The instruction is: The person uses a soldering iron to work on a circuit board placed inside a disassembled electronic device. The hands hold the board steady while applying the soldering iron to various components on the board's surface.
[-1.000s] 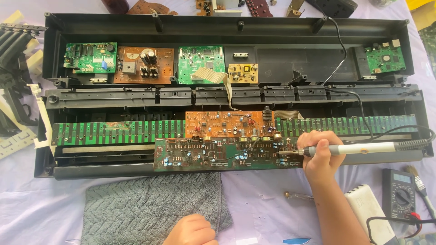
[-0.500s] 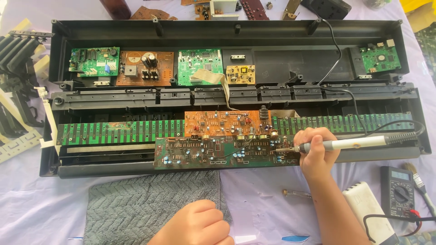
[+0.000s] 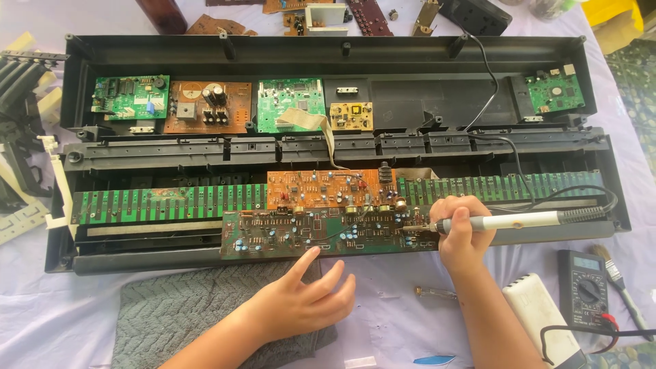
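Observation:
An opened black keyboard case [image 3: 342,147] lies across the table. A long green circuit board [image 3: 328,232] rests on its front edge, with an orange board [image 3: 321,188] just behind. My right hand [image 3: 461,232] grips a white soldering iron [image 3: 519,221], whose tip touches the right end of the green board. My left hand [image 3: 301,301] hovers with fingers spread just below the green board, its index fingertip at the board's front edge, over a grey towel [image 3: 198,314].
Several smaller boards [image 3: 130,97] sit in the case's back half. A black multimeter [image 3: 588,287], a paintbrush [image 3: 618,283] and a white block [image 3: 536,318] lie at the right. A small metal part [image 3: 434,292] lies near my right wrist. Loose key strips [image 3: 20,89] are at the left.
My left hand has risen from the bottom edge and opened its fingers toward the green board. My right hand with the iron has stayed at the board's right end.

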